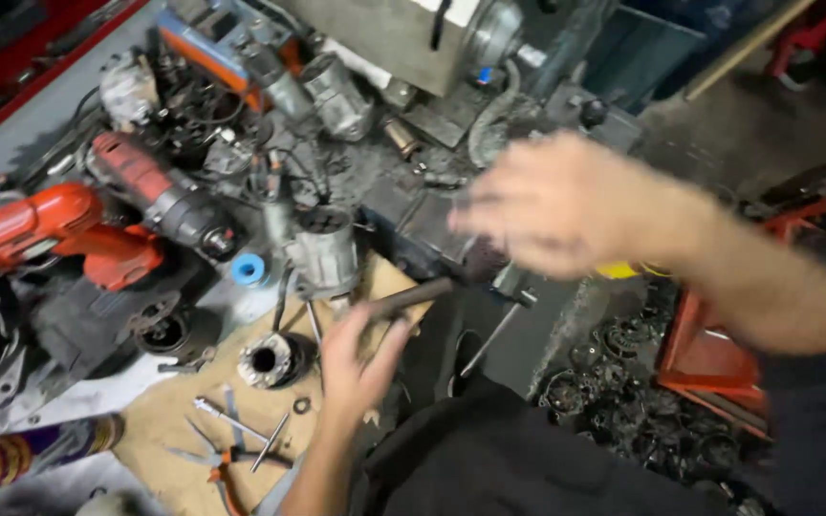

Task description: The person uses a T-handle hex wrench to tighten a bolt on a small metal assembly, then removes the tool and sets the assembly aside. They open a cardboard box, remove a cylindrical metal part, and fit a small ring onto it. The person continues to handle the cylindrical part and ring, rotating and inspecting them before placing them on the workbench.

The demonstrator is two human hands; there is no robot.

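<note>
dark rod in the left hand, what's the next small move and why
Probably steady the dark rod before anything else. The left hand grips only its near end, so the far end hangs free over the bench by the grey cylindrical housing. The right hand is blurred above it, holding nothing clear, so bringing it down to the free end seems sensible.

Two power tools (69, 234) are done in red and black, with a little blue cap (249, 269) next to the grey metal housing (325, 250).
</note>
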